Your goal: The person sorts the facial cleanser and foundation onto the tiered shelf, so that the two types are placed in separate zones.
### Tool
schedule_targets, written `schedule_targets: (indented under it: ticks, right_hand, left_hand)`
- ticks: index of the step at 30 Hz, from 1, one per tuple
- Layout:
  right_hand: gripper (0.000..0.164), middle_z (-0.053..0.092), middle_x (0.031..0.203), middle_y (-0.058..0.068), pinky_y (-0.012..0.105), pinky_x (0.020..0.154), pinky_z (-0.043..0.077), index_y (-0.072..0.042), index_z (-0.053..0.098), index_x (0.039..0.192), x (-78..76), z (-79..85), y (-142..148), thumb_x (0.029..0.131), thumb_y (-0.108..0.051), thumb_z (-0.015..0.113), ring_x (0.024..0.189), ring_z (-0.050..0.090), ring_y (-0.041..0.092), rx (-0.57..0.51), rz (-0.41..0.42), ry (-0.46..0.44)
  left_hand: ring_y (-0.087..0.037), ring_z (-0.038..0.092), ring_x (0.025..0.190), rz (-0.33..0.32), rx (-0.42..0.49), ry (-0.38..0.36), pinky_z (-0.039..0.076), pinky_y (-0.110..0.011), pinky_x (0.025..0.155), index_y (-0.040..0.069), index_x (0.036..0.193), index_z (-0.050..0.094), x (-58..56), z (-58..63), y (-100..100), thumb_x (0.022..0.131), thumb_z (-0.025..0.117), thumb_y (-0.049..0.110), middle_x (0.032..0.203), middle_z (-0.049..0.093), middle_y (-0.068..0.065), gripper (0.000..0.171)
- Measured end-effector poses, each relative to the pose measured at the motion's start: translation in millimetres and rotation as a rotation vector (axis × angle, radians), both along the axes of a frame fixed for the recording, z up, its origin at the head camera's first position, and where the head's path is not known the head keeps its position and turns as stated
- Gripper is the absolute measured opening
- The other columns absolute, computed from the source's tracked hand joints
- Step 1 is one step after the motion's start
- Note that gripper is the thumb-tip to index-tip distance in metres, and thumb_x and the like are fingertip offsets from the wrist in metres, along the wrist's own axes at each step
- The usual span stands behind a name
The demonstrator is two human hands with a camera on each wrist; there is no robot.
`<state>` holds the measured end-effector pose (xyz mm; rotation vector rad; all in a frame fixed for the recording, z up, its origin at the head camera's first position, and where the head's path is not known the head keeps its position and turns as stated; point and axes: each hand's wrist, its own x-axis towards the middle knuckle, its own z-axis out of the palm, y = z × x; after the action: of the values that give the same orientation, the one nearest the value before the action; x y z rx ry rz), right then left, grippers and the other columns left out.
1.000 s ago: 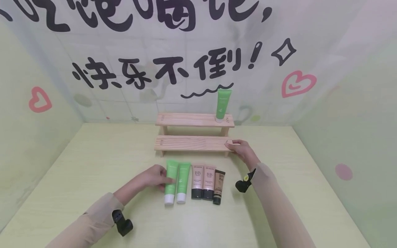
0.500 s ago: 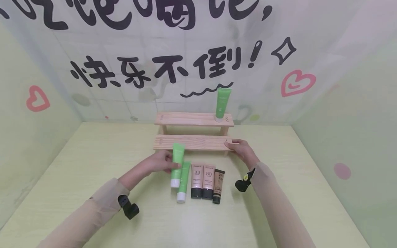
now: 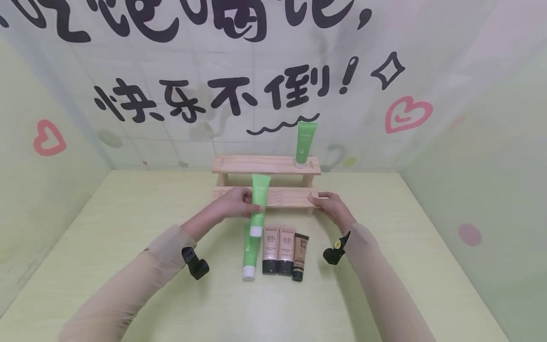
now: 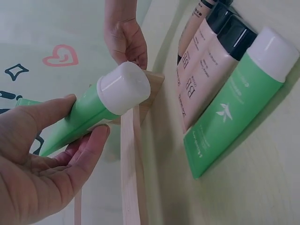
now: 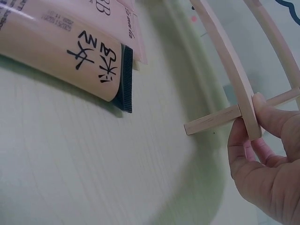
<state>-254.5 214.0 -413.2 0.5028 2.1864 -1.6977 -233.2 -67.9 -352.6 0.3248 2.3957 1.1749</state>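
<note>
My left hand (image 3: 237, 202) pinches a green tube with a white cap (image 3: 259, 202) between thumb and fingers, cap end down, in front of the lower shelf. In the left wrist view the white cap (image 4: 124, 88) of that tube points toward the camera. My right hand (image 3: 335, 209) grips the right end of the lower board of a two-tier wooden rack (image 3: 288, 198); the right wrist view shows thumb above and fingers below the board (image 5: 234, 70). Another green tube (image 3: 250, 256) lies on the table, partly hidden by the held one.
A third green tube (image 3: 305, 145) stands on its cap at the right of the upper shelf (image 3: 256, 164). Beside the lying green tube are two pink BB cream tubes (image 3: 271, 249) and a smaller tan tube (image 3: 300, 256). A printed wall (image 3: 192, 142) rises behind.
My left hand has lifted the leftmost green tube from the table row and carried it up and to the right, to the lower shelf. The right hand has stayed on the rack.
</note>
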Motion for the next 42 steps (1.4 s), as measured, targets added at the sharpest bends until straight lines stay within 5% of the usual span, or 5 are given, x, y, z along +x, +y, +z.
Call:
schedule_targets:
  ticks: [6, 14, 29, 42]
  right_hand:
    - [0.057, 0.048, 0.129, 0.02, 0.031, 0.104, 0.04, 0.004, 0.033, 0.135, 0.4, -0.9, 0, 0.09, -0.021, 0.057, 0.103, 0.054, 0.017, -0.007, -0.009, -0.01]
    - [0.055, 0.049, 0.127, 0.018, 0.033, 0.105, 0.039, 0.004, 0.034, 0.134, -1.0, 0.3, 1, 0.09, -0.021, 0.057, 0.106, 0.053, 0.018, 0.007, 0.003, -0.012]
    - [0.057, 0.048, 0.13, 0.02, 0.033, 0.106, 0.039, 0.004, 0.034, 0.135, 1.9, -2.5, 0, 0.089, -0.021, 0.058, 0.112, 0.052, 0.021, 0.007, -0.005, 0.004]
    - [0.058, 0.047, 0.13, 0.019, 0.034, 0.107, 0.038, 0.003, 0.034, 0.135, 1.4, -1.0, -1, 0.089, -0.023, 0.059, 0.114, 0.051, 0.023, 0.023, -0.015, 0.007]
  left_hand:
    - [-0.021, 0.059, 0.083, -0.011, -0.019, 0.046, 0.053, -0.03, 0.072, 0.004, 0.101, 0.058, -10.8, 11.0, 10, 0.08, 0.068, 0.028, 0.095, 0.061, -0.011, 0.034]
    - [-0.023, 0.061, 0.088, 0.028, 0.09, -0.018, 0.053, -0.037, 0.087, -0.001, 0.116, 0.051, -24.7, 25.1, 21, 0.08, 0.068, 0.021, 0.105, 0.059, -0.016, 0.045]
    - [-0.026, 0.058, 0.093, 0.091, 0.146, 0.065, 0.053, -0.038, 0.087, -0.001, 0.125, 0.044, -53.1, 34.8, 39, 0.083, 0.066, 0.017, 0.115, 0.054, -0.018, 0.051]
    - [-0.027, 0.053, 0.108, 0.169, 0.181, 0.114, 0.049, -0.035, 0.091, 0.006, 0.129, 0.043, -74.8, 55.4, 52, 0.083, 0.066, 0.017, 0.121, 0.052, -0.014, 0.052]
